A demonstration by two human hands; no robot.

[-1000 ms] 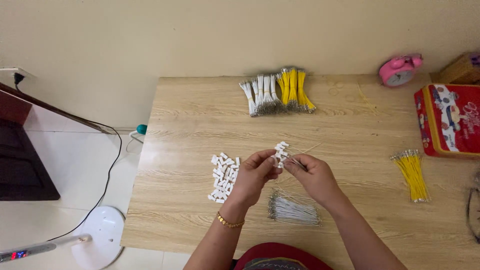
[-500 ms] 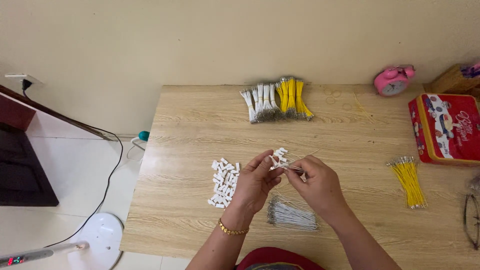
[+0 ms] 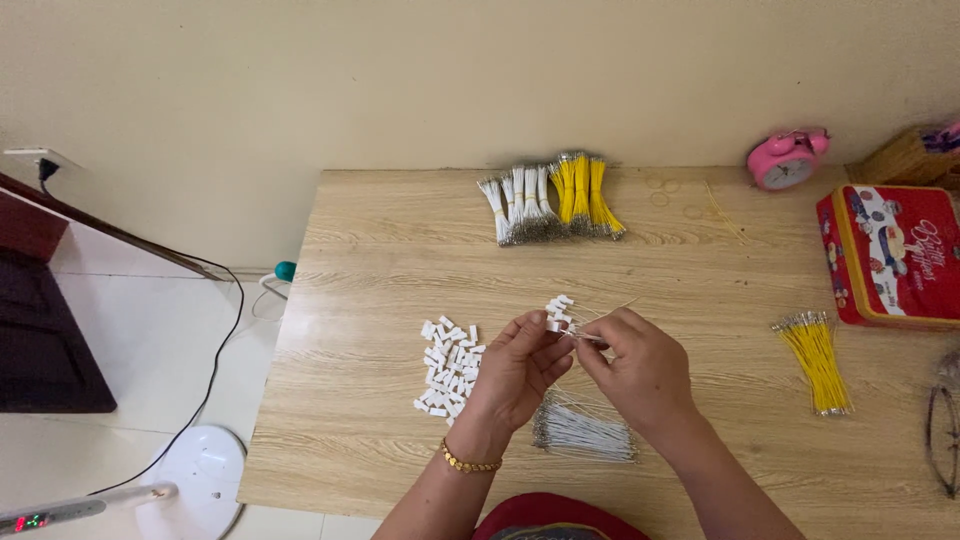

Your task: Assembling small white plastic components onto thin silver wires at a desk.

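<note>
Head view: both hands (image 3: 580, 360) pinched on probably one thin wire (image 3: 600, 318), fingertips together.

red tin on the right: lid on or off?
Lid on. The red tin lies flat at the table's right edge with its printed top covering it; no contents show. Neither hand touches it.

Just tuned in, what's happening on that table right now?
A person sits at a wooden table, both hands raised together over it. The left hand pinches a cluster of small white connectors, and the right hand holds a thin wire at them. A pile of white connectors lies to the left, loose white wires under the hands, yellow wires to the right.
</note>
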